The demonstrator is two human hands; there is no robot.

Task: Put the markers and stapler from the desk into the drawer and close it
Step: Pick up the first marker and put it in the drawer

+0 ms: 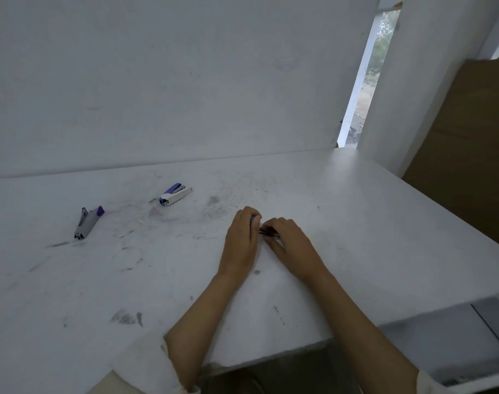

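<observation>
- Head view looks down on a white desk (pixel 356 223), with both hands meeting just right of its middle
- Left hand (pixel 242 240) is curled shut around the markers (pixel 266 231); a bit of blue shows at its fingertips and dark thin ends stick out toward 3 o'clock
- Right hand (pixel 291 243) lies just beside it, fingers bent over those dark ends and touching them; whether it truly pinches them I cannot tell
- How many markers are in the bundle cannot be made out
- White and blue stapler (pixel 175 194) lies on the desk at 10 o'clock from the hands, well apart from them
- Grey stapler with a purple end (pixel 86 223) lies farther out at 9 o'clock, near the left side of the desk
- Desk top is scuffed with grey smudges, and loose staples (pixel 61 244) lie scattered around the grey stapler
- Plain white wall (pixel 185 81) rises behind the desk at 12 o'clock, with a narrow window gap (pixel 367 78) at 1 o'clock and a brown panel (pixel 470 132) at 2 o'clock
- Open white drawer (pixel 470 336) shows below the desk edge at 4 o'clock
- Bare desk surface lies between the hands and the near edge at 6 o'clock
</observation>
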